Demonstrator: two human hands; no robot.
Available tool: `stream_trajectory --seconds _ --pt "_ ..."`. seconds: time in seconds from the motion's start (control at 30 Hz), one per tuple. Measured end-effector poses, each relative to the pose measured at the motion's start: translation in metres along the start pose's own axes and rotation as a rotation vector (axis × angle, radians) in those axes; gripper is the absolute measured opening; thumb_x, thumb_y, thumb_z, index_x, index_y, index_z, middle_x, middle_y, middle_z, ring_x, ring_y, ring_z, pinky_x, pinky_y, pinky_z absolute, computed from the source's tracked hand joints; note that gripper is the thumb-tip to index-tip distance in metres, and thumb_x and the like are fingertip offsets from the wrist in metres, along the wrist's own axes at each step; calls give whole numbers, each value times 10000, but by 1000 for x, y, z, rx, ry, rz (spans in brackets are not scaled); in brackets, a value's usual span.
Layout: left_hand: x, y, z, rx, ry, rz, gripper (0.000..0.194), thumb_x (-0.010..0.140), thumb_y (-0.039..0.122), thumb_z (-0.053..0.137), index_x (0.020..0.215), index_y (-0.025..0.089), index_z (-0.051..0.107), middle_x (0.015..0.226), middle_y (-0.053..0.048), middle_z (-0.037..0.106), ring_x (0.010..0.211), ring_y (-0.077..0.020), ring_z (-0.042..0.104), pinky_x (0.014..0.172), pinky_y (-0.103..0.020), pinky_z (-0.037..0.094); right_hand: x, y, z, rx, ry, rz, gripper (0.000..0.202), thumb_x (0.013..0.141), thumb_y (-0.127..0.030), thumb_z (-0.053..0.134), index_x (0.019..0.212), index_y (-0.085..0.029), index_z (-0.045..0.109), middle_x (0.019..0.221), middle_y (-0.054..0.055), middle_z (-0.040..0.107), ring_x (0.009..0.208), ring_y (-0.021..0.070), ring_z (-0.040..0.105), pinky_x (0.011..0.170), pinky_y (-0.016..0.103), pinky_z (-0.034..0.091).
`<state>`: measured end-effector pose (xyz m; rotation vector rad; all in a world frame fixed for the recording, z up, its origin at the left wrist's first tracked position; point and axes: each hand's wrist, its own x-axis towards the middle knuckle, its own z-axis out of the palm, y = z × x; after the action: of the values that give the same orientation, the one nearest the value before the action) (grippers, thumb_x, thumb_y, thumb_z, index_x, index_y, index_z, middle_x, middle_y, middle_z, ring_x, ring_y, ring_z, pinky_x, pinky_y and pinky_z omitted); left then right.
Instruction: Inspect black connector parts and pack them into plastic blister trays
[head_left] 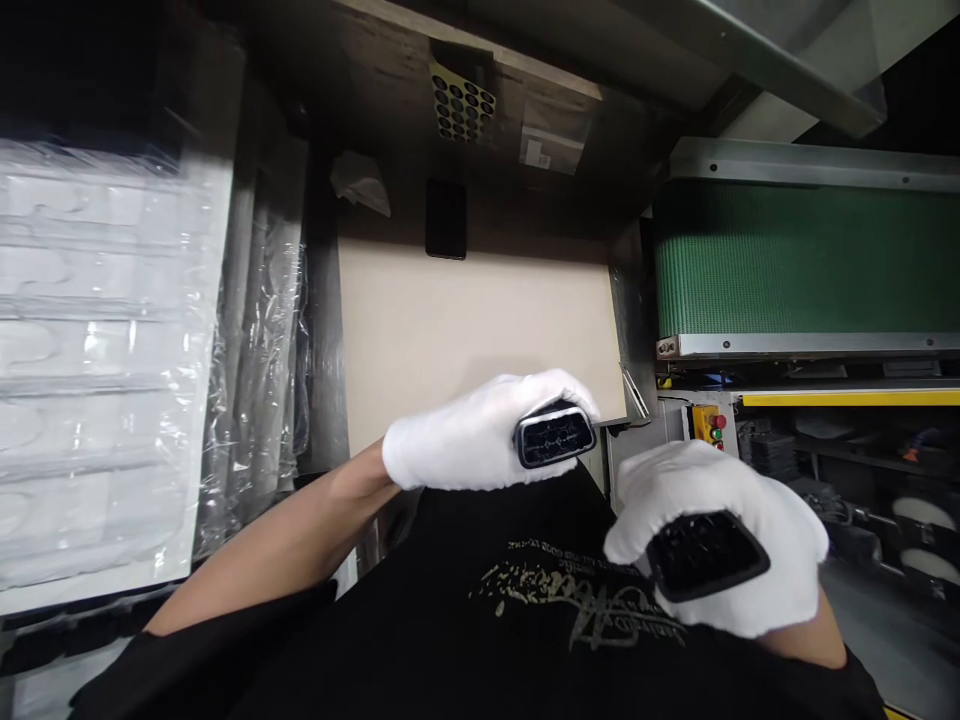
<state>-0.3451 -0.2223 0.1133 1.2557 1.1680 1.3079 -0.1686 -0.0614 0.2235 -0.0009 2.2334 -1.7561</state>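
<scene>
My left hand [480,430], in a white glove, is closed around a black plastic part [556,437] with a rounded, hollow-looking end that faces up at me. Lower and to the right, my right hand [739,540], gloved in white too, grips a second black plastic part [705,555] of similar shape. Both parts are held apart in front of my black shirt, near the edge of the bench. What exactly they are cannot be told, since the fingers cover most of their length.
A beige sheet [480,310] covers the bench, with a black phone-like slab [445,220] on it. Dotted sticker sheet [463,103] and a clear bag [553,135] lie behind. Plastic-wrapped white trays [97,370] stand left; a green conveyor belt [810,260] and button box [709,425] are right.
</scene>
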Motion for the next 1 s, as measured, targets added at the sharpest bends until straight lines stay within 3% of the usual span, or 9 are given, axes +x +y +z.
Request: stream_trajectory --seconds 0.2,0.33,0.4,0.47,0.6,0.67,0.77,0.87,1.0 --pt "-4 -4 13 -298 80 -114 377 869 249 753 1164 213 522 1037 -78 738 939 -227 739 823 -397 613 -20 28 7 280 133 76 227 868 -272 829 1082 -232 767 779 7 757 629 157 705 557 271 582" --pt "-7 -1 18 -337 78 -213 403 888 319 734 1170 223 464 1013 -82 746 850 -214 730 675 -333 583 -31 41 9 333 154 78 326 854 -230 829 1166 -217 733 815 22 764 629 153 698 554 265 572" --pt "-7 -7 15 -131 115 -293 421 912 461 711 1170 217 485 1045 -90 740 827 -218 720 675 -338 577 -36 50 12 301 216 94 333 854 -204 820 1174 -204 725 837 30 769 660 152 706 594 267 581" --pt "-2 -26 9 255 99 -411 431 962 554 610 1193 202 521 1039 -106 740 849 -263 727 745 -396 585 -41 63 17 195 351 167 305 850 -206 821 1142 -202 736 883 35 774 739 161 725 683 284 600" --pt "30 -97 5 956 -283 -675 384 1005 373 461 1288 149 591 1048 -196 764 952 -383 743 844 -491 565 -47 103 26 -34 690 327 265 858 -239 802 1113 -215 732 1056 45 773 984 201 741 915 350 598" --pt "53 -134 12 1031 -430 -747 318 933 302 553 1173 145 690 1067 -216 775 975 -386 749 844 -457 563 -50 123 31 -36 790 318 273 868 -267 786 1128 -219 720 1113 48 767 1053 212 734 979 371 584" --pt "81 -168 23 1031 -512 -803 160 795 261 701 906 161 757 976 -183 794 922 -346 759 817 -392 559 -52 143 39 15 857 284 290 867 -283 773 1142 -217 710 1111 44 766 1050 208 734 996 373 577" --pt "89 -174 28 1050 -507 -845 227 738 263 751 936 154 771 946 -184 790 902 -352 754 811 -403 561 -53 155 52 111 871 261 309 870 -310 764 1154 -211 695 1060 42 776 997 200 746 966 365 590" --pt "74 -145 37 1051 -389 -798 549 853 375 687 1330 105 657 1179 -242 745 1061 -405 726 886 -483 573 -45 170 64 104 1023 212 334 885 -349 741 1179 -206 670 1116 76 781 1046 210 754 1000 376 596"
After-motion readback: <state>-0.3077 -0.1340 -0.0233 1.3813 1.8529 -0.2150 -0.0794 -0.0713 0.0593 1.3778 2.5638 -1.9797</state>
